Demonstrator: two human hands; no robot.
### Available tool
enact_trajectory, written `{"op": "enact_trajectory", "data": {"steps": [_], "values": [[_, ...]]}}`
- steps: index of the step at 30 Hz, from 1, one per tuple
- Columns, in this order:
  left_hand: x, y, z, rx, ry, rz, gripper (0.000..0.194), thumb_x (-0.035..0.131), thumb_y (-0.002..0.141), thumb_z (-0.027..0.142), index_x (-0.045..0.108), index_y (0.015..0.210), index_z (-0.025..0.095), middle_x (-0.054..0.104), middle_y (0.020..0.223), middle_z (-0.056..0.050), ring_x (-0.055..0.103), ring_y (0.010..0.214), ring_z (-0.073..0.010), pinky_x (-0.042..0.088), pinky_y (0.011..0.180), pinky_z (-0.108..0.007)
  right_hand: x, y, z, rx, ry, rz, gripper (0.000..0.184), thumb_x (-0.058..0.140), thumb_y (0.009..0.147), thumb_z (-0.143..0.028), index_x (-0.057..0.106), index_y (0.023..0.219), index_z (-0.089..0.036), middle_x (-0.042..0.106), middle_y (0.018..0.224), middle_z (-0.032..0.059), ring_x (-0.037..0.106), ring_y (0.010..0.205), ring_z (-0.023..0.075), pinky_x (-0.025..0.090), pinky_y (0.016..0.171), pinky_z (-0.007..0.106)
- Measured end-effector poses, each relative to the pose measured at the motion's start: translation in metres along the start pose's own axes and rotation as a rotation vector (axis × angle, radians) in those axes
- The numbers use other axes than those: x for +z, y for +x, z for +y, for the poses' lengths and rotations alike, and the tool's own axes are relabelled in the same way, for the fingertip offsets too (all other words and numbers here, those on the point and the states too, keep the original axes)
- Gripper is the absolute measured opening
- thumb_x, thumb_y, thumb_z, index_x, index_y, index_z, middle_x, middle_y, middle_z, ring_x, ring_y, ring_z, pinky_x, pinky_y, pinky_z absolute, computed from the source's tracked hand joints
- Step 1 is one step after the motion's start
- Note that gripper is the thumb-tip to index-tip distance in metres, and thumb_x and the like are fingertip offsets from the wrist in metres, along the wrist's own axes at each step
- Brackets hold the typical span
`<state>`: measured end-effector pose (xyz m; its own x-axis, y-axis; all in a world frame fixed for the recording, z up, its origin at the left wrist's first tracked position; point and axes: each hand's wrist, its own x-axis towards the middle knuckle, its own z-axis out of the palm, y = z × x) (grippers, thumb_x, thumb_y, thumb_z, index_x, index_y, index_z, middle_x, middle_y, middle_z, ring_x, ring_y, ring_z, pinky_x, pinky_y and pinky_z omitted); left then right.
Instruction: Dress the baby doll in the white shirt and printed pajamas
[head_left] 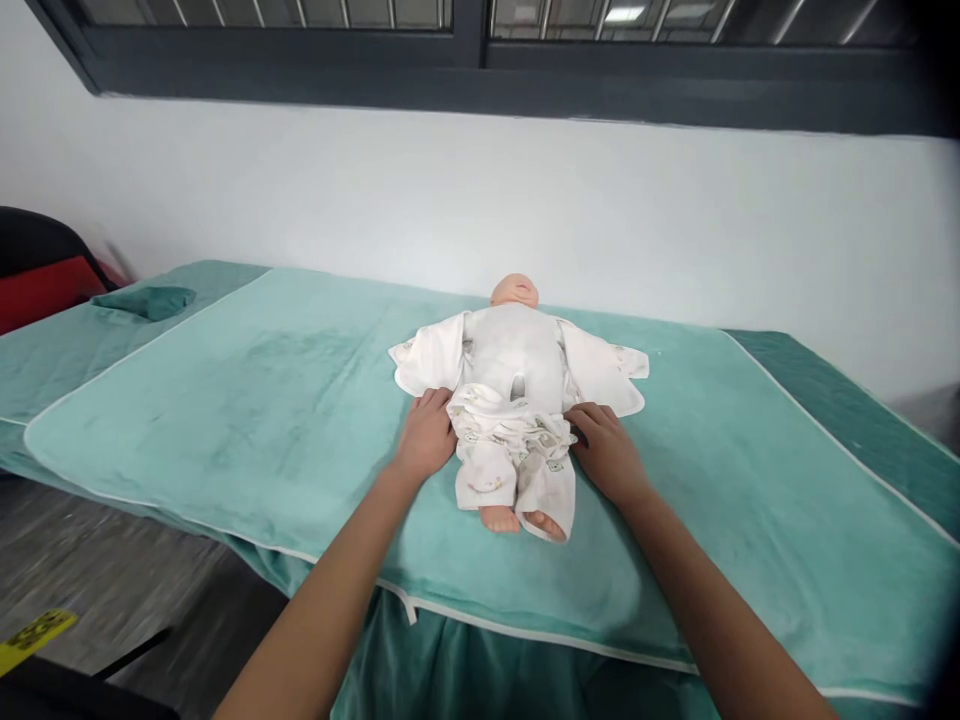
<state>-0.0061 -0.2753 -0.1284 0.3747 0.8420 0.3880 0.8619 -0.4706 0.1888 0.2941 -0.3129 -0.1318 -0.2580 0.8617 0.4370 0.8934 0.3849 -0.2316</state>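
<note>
A baby doll point(514, 291) lies on its back, head toward the wall and feet toward me. It wears a white jacket point(435, 355) spread open, its sleeves out to both sides over a plain white body. White printed pants point(491, 480) cover its legs, bunched in folds around the hips, with the bare feet showing below the cuffs. My left hand point(427, 435) is closed at the left side of the bunched waist. On the right side, my right hand point(606, 450) grips the pants' edge with curled fingers. Both thumbs are partly hidden.
A light green blanket point(225, 420) with white edging covers the table, over a darker green cover point(817, 400). Behind stands a white wall point(300, 190) below a dark-framed window. A red and black chair point(45, 285) is at the far left.
</note>
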Motion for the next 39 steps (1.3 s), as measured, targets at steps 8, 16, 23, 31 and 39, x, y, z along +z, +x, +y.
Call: {"op": "enact_trajectory", "data": {"steps": [8, 16, 23, 31, 39], "values": [[-0.003, 0.0, 0.004, -0.013, 0.008, 0.013, 0.009, 0.053, 0.086, 0.017, 0.06, 0.088, 0.021, 0.06, 0.099, -0.009, 0.05, 0.097, -0.0277, 0.042, 0.083, -0.041, 0.004, 0.008, -0.003, 0.01, -0.108, -0.049, 0.018, 0.047, 0.088, -0.012, 0.062, 0.097, -0.019, 0.065, 0.097, 0.0081, 0.053, 0.092, 0.0238, 0.036, 0.076, 0.034], [-0.002, 0.0, 0.003, -0.027, -0.021, 0.045, 0.009, 0.052, 0.086, 0.016, 0.06, 0.088, 0.019, 0.06, 0.099, -0.009, 0.05, 0.097, -0.0265, 0.043, 0.082, -0.039, -0.001, 0.007, -0.003, 0.069, 0.075, 0.004, 0.015, 0.046, 0.092, -0.018, 0.06, 0.086, -0.02, 0.064, 0.086, 0.0056, 0.055, 0.083, 0.0213, 0.037, 0.073, 0.032], [0.001, -0.001, 0.0, -0.048, -0.002, 0.074, 0.015, 0.046, 0.092, 0.022, 0.059, 0.085, 0.02, 0.059, 0.096, -0.01, 0.051, 0.093, -0.0259, 0.044, 0.085, -0.039, -0.008, 0.004, -0.001, 0.131, 0.684, 0.081, 0.016, 0.055, 0.094, -0.035, 0.064, 0.093, -0.022, 0.065, 0.093, 0.0027, 0.059, 0.086, 0.0169, 0.048, 0.08, 0.031], [0.002, 0.0, 0.0, -0.062, 0.038, 0.068, 0.013, 0.048, 0.09, 0.02, 0.058, 0.082, 0.02, 0.06, 0.096, -0.01, 0.053, 0.093, -0.0261, 0.044, 0.082, -0.038, -0.009, 0.008, 0.001, 0.08, 0.898, -0.05, 0.022, 0.068, 0.084, -0.037, 0.064, 0.101, -0.024, 0.061, 0.105, 0.0043, 0.06, 0.097, 0.019, 0.051, 0.089, 0.036], [0.004, -0.001, -0.002, -0.081, 0.025, 0.117, 0.012, 0.045, 0.092, 0.021, 0.056, 0.086, 0.021, 0.061, 0.091, -0.009, 0.056, 0.091, -0.0255, 0.045, 0.079, -0.036, -0.009, 0.003, -0.007, 0.054, 0.711, 0.045, 0.011, 0.063, 0.086, -0.027, 0.056, 0.092, -0.023, 0.058, 0.093, 0.0011, 0.054, 0.077, 0.014, 0.047, 0.074, 0.029]]}}
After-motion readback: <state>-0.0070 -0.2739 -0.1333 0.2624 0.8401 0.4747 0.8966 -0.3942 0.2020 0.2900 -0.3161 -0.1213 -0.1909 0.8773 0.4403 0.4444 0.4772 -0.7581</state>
